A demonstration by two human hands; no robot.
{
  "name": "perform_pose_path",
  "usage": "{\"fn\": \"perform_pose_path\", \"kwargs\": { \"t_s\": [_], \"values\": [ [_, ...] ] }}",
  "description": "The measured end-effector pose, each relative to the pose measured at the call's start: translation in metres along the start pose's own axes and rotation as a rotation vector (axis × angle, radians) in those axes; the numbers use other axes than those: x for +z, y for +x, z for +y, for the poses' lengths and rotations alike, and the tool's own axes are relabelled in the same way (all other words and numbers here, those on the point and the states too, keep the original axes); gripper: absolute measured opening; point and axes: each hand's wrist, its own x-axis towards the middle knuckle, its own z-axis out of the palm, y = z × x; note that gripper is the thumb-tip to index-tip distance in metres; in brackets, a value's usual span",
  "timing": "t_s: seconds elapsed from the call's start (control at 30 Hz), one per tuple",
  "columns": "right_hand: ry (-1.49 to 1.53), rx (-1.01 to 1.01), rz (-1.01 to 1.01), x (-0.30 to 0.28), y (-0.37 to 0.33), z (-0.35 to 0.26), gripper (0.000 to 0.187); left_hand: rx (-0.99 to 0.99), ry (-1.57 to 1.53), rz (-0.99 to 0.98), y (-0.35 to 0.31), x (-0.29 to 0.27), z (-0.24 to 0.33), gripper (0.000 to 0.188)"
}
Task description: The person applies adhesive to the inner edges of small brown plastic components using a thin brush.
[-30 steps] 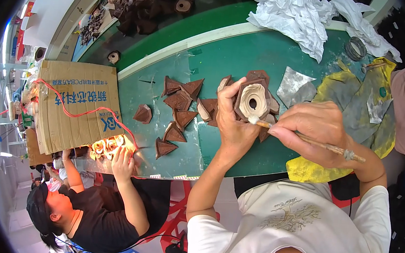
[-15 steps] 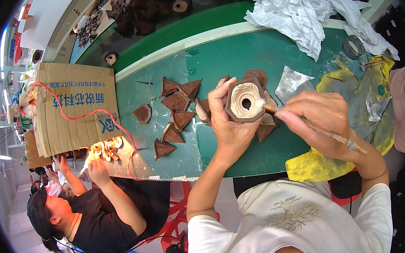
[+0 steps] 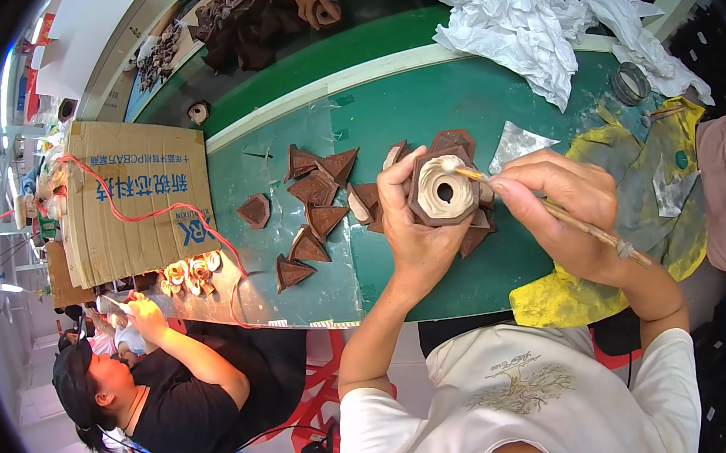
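Observation:
My left hand [image 3: 418,241] grips a brown faceted piece [image 3: 424,208] with a cream, stepped hollow inside and a dark round hole at its centre. Its open side faces up. In my right hand [image 3: 561,206] is a thin wooden-handled brush [image 3: 586,226], held like a pen. The pale brush tip touches the upper part of the cream hollow. Behind and under the held piece lie more brown pieces [image 3: 456,141], partly hidden by my left hand. To the left, several brown angular pieces [image 3: 314,189] are spread on the green table.
A cardboard box [image 3: 135,191] with a red wire across it stands at the left. Crumpled white paper [image 3: 521,32], a dark ring [image 3: 630,84] and a stained yellow cloth [image 3: 615,198] lie at the right. Beyond a pale rail runs a green belt [image 3: 298,80] with brown pieces. A co-worker [image 3: 183,375] sits at the left.
The brush tip has moved from the right rim of the hollow to its upper part. Another person's hand has come onto the brown pieces at the far belt. The co-worker's hands have shifted left.

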Motion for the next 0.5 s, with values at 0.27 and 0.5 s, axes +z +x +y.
{"fn": "perform_pose_path", "kwargs": {
  "t_s": [0.27, 0.5],
  "values": [
    [0.039, 0.059, 0.070, 0.011, 0.006, 0.000, 0.006, 0.057, 0.146, -0.040, 0.006, -0.001, 0.008, 0.070],
    [-0.032, 0.311, 0.201, -0.013, -0.008, 0.032, 0.006, -0.004, 0.195, 0.010, 0.143, -0.017, -0.065, 0.059]
  ]
}}
